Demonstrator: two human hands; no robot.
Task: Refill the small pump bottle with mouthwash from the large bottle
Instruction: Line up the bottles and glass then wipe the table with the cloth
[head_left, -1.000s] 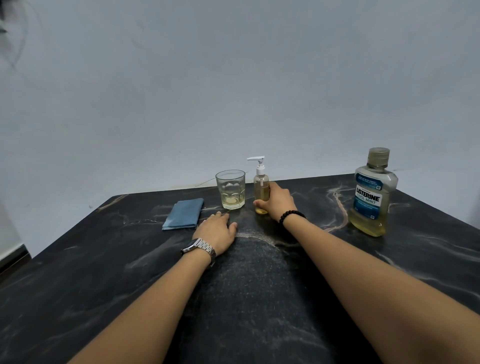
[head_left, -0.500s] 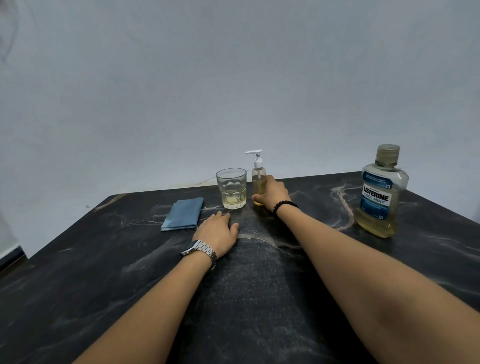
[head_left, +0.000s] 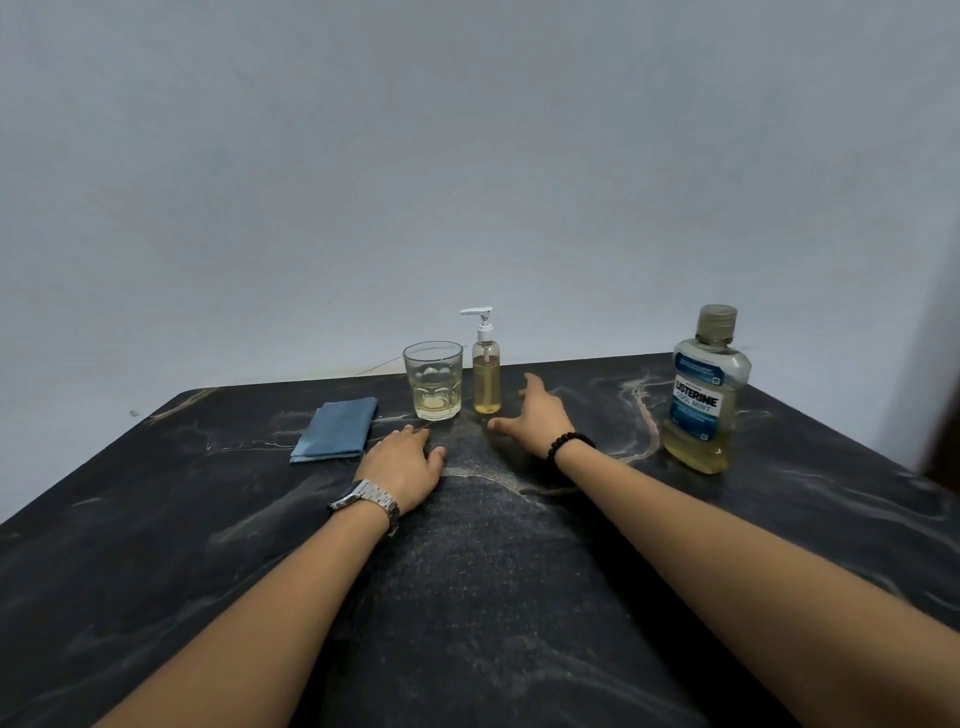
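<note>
Glass and cloth on a dark bench

A glass (head_left: 432, 381) holding a little yellowish liquid stands near a folded blue cloth (head_left: 335, 429) on the marbled bench (head_left: 156, 519).

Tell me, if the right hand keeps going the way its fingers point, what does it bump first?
Probably nothing on the table. The right hand is open, fingers aimed past the right side of the pump bottle, toward the wall. Only the thumb reaches toward the bottle. Depth is hard to judge.

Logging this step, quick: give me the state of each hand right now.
Left hand: open, resting flat on the table, holding nothing.
Right hand: open, fingers spread beside the pump bottle, not touching it.
</note>
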